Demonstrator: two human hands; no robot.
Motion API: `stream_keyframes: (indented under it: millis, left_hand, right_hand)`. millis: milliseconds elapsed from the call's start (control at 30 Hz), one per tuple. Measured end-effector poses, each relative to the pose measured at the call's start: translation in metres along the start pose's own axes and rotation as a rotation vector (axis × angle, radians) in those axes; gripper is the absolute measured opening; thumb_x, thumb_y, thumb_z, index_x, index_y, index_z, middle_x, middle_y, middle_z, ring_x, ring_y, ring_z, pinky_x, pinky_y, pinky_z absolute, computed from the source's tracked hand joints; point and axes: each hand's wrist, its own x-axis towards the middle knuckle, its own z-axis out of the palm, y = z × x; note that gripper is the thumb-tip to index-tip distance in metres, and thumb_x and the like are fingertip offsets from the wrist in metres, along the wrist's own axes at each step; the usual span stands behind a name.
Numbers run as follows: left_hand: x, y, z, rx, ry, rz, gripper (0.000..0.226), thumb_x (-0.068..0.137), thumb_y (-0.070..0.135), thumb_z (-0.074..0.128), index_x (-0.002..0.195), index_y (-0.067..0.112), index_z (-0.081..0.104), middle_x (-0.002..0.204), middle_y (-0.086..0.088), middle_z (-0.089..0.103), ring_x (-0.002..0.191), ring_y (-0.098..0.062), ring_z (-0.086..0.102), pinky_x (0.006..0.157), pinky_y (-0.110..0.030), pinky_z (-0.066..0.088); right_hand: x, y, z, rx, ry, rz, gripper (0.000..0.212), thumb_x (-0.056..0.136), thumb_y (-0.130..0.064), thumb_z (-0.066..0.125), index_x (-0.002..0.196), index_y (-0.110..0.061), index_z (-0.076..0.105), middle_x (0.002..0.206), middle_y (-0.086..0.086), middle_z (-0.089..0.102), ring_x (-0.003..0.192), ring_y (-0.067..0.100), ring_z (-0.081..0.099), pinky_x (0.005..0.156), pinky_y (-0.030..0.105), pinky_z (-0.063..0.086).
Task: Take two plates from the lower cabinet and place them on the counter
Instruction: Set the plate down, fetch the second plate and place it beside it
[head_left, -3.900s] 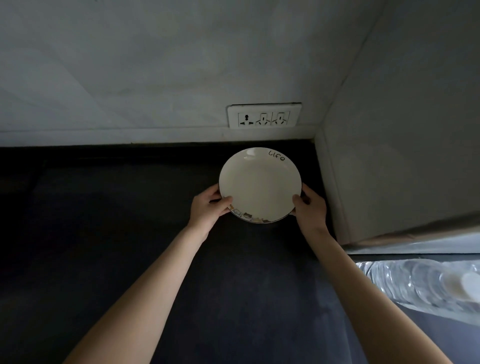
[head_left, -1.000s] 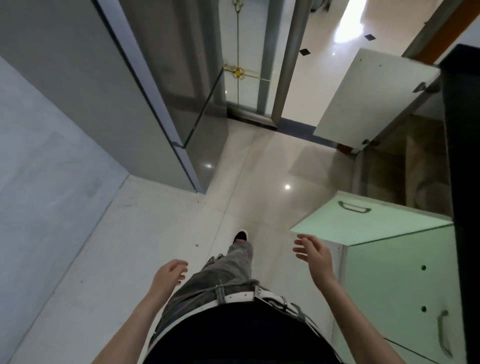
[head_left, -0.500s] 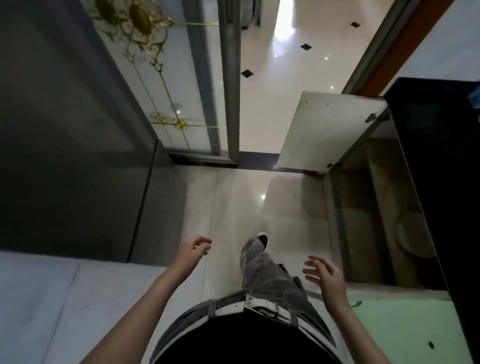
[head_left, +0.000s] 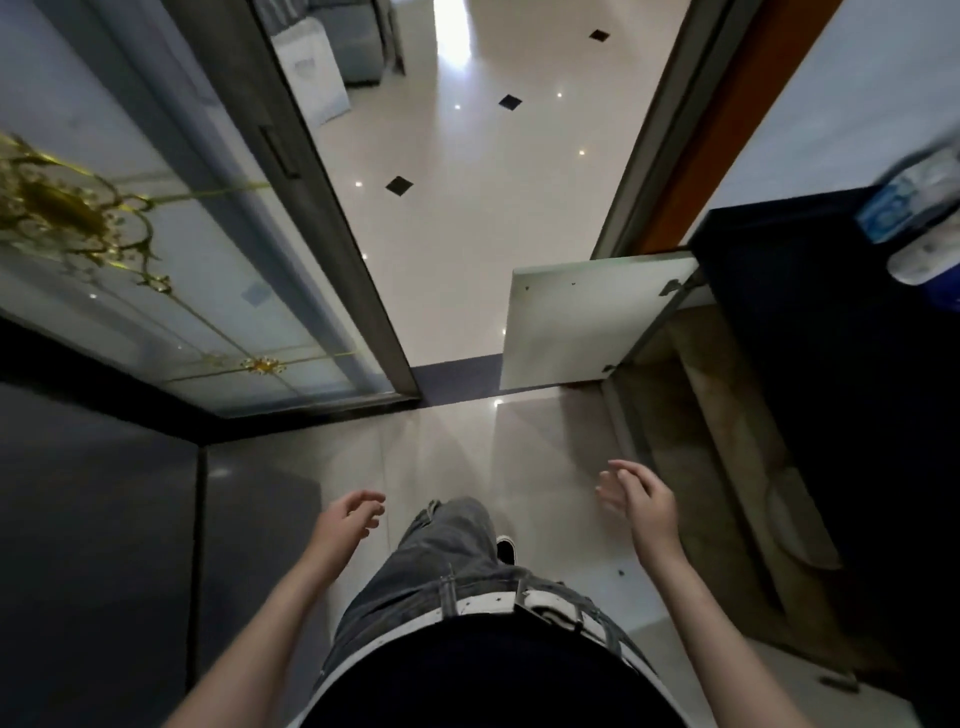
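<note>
Lying in the dim open cabinet (head_left: 727, 441) at the right, a pale round plate (head_left: 795, 525) shows only as a curved edge against the brown shelf; the dark counter (head_left: 810, 322) above hides part of it, and whether it is one plate or a stack cannot be told. The cabinet's white door (head_left: 587, 322) stands swung out over the glossy floor (head_left: 467, 208), its hinges visible on the inner side. Just left of the cabinet opening, the right hand (head_left: 641, 501) hangs in the air with fingers spread and slightly curled, holding nothing and touching nothing. The left hand (head_left: 345, 522) is likewise empty, fingers loosely bent, hovering over the floor beside the grey trouser leg (head_left: 441, 551). A dark shoe (head_left: 506, 548) peeks out from behind that leg, mostly hidden. On the counter at the far right, blurred water bottles (head_left: 919, 208) with blue labels are cut off by the frame edge. To the left runs a glass door (head_left: 171, 270) with gold ornament, its lower part merging into a dark panel whose nature is hard to make out.
</note>
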Motion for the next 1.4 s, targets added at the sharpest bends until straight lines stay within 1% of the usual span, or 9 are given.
stream_keyframes:
  millis: [233,367,467,567,767,967,1133,1233,1400]
  left_hand:
    - [0.122,0.12,0.022,0.252,-0.264,0.118,0.02,0.093,0.009,0.051,0.091,0.02,0.068,0.088,-0.005,0.07,0.079,-0.02,0.061,0.071,-0.031,0.046]
    - [0.166,0.185,0.064,0.445,-0.487,0.238,0.02,0.089,0.008,0.055,0.085,0.022,0.069,0.083,-0.001,0.07,0.076,-0.018,0.063,0.069,-0.029,0.047]
    - [0.183,0.224,0.103,0.641,-0.667,0.358,0.014,0.084,0.028,0.056,0.08,0.035,0.067,0.084,0.009,0.072,0.079,-0.009,0.067,0.072,-0.026,0.048]
    - [0.195,0.248,0.141,0.813,-0.835,0.478,0.017,0.075,0.047,0.049,0.079,0.046,0.065,0.086,0.017,0.071,0.083,0.0,0.065,0.074,-0.021,0.047]
    - [0.197,0.26,0.226,0.981,-1.04,0.565,0.013,0.089,0.035,0.055,0.091,0.043,0.066,0.098,0.012,0.071,0.092,-0.004,0.065,0.08,-0.025,0.047]
    - [0.188,0.235,0.342,0.918,-1.143,0.633,0.014,0.093,0.017,0.057,0.093,0.025,0.068,0.086,0.011,0.068,0.087,-0.01,0.064,0.074,-0.015,0.043]
    - [0.211,0.182,0.463,0.837,-1.239,0.692,0.014,0.096,0.024,0.054,0.1,0.028,0.066,0.098,0.008,0.07,0.093,-0.004,0.064,0.082,-0.018,0.047]
    - [0.226,0.147,0.541,0.732,-1.266,0.82,0.015,0.095,0.017,0.056,0.101,0.024,0.067,0.096,0.007,0.07,0.088,-0.001,0.064,0.07,-0.005,0.043]
    - [0.243,0.115,0.648,0.5,-1.287,0.934,0.023,0.092,0.005,0.055,0.1,0.025,0.062,0.093,0.008,0.067,0.079,0.007,0.062,0.074,-0.011,0.046]
  right_hand:
    - [0.026,-0.006,-0.002,0.197,0.303,0.144,0.02,0.101,-0.012,0.048,0.099,-0.015,0.068,0.098,0.008,0.072,0.087,0.021,0.072,0.064,0.019,0.057]
    - [0.023,0.003,0.001,0.348,0.528,0.257,0.02,0.101,-0.01,0.048,0.101,-0.008,0.068,0.097,0.015,0.071,0.081,0.024,0.07,0.072,0.03,0.058]
    - [0.015,0.01,0.007,0.471,0.699,0.326,0.02,0.101,-0.01,0.048,0.104,-0.003,0.066,0.097,0.017,0.069,0.08,0.025,0.068,0.066,0.024,0.06]
    - [0.003,0.016,0.016,0.553,0.841,0.362,0.02,0.101,-0.011,0.048,0.106,-0.005,0.066,0.098,0.015,0.07,0.084,0.028,0.069,0.069,0.027,0.06]
    - [-0.009,0.038,-0.002,0.736,1.12,0.388,0.019,0.099,-0.008,0.049,0.101,-0.005,0.068,0.095,0.017,0.07,0.08,0.032,0.07,0.07,0.033,0.059]
    - [0.015,0.1,-0.057,0.861,1.287,0.339,0.019,0.097,-0.002,0.047,0.1,-0.003,0.066,0.087,0.014,0.07,0.06,0.018,0.072,0.059,0.026,0.061]
    - [0.083,0.187,-0.112,0.775,1.302,0.213,0.022,0.098,-0.001,0.046,0.104,-0.001,0.067,0.093,0.022,0.07,0.08,0.036,0.068,0.074,0.039,0.058]
    - [0.133,0.247,-0.141,0.692,1.29,0.141,0.021,0.099,-0.001,0.046,0.107,0.0,0.065,0.094,0.02,0.069,0.078,0.031,0.066,0.064,0.025,0.059]
    - [0.199,0.325,-0.189,0.626,1.269,0.047,0.021,0.099,-0.002,0.046,0.099,-0.015,0.063,0.086,0.01,0.071,0.06,0.013,0.07,0.056,0.021,0.057]
